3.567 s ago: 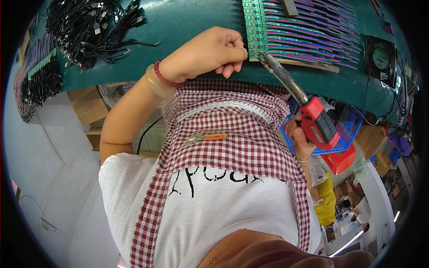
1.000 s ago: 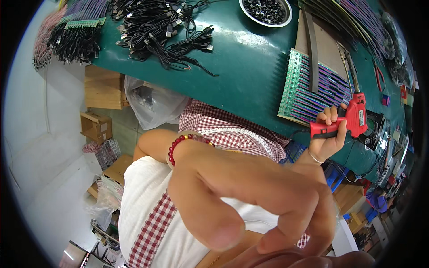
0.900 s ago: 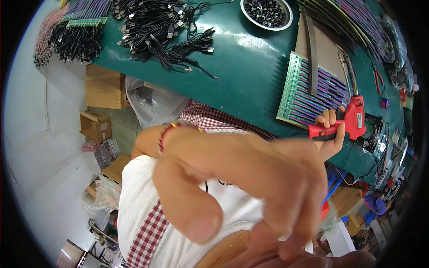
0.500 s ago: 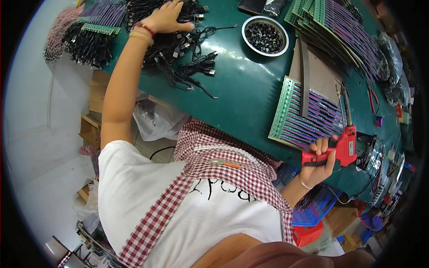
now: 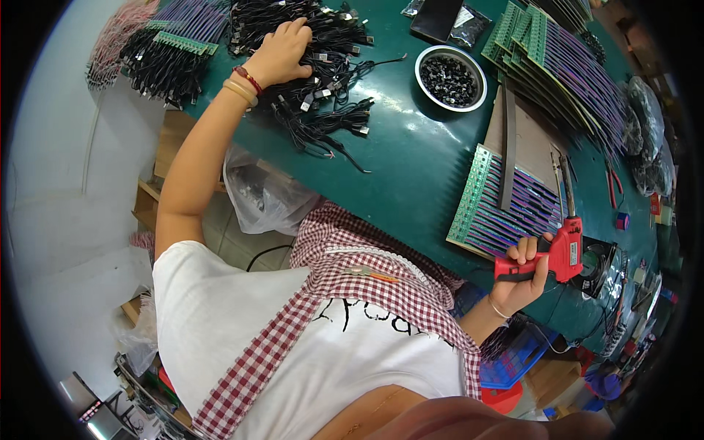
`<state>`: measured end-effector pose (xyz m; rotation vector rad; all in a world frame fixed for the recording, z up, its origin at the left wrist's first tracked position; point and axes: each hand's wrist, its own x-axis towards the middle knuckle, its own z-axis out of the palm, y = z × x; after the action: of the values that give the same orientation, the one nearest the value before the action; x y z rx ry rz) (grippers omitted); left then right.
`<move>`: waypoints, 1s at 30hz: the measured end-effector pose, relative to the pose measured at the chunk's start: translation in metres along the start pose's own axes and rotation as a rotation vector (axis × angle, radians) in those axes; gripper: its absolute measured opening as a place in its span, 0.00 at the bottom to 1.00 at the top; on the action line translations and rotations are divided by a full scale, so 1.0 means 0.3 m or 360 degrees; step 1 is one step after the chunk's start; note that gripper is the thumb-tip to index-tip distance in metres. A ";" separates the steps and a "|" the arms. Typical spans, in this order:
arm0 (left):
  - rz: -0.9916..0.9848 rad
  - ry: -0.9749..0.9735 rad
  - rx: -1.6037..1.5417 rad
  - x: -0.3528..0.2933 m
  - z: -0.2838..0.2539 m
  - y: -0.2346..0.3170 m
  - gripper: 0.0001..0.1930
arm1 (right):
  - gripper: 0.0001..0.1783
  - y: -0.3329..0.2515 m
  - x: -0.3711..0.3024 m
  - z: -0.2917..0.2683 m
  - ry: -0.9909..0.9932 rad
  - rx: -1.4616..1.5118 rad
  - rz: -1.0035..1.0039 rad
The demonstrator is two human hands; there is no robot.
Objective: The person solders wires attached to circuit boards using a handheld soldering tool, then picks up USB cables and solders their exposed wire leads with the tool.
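Note:
My left hand (image 5: 281,57) rests on a big pile of black USB cables (image 5: 330,81) at the far left of the table. Its fingers are stretched forward with the thumb apart, and I see no cable gripped between them. In my right hand (image 5: 519,282) is a red soldering gun (image 5: 565,251), its metal tip pointing away from me. Close to that tip lies a panel of green circuit boards with rows of purplish wires (image 5: 506,202). A dark flat bar (image 5: 507,147) lies across the panel and the brown board under it.
A metal bowl (image 5: 482,95) of small black parts stands mid-table. Stacked wired boards (image 5: 557,70) fill the far right, near red-handled pliers (image 5: 614,187) and plastic bags (image 5: 647,125). More cables (image 5: 158,70) lie far left. A small fan (image 5: 598,264) sits beyond the soldering gun.
My left hand has drawn slightly back and to the left over the cable pile. The right hand keeps hold of the soldering gun, almost in place. The whole view has shifted a little.

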<state>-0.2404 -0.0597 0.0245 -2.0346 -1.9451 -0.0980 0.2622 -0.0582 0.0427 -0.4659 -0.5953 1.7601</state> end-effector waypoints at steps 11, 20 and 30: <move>-0.0541 -0.0066 -0.0286 0.136 -0.203 -0.046 0.28 | 0.19 -0.051 -0.075 -0.015 0.0165 -0.0159 -0.0092; -0.0163 -0.0135 -0.0270 -0.148 -0.131 0.582 0.38 | 0.20 -0.056 -0.065 -0.012 0.0198 -0.0143 -0.0039; 0.0199 -0.0386 -0.0561 -0.128 -0.249 0.641 0.23 | 0.20 -0.071 -0.065 0.000 0.0183 -0.0171 -0.0103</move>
<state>-0.0412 -0.1211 0.0495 -2.4932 -2.0527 -0.1839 0.2836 -0.0727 0.0559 -0.6118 -0.6187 1.6340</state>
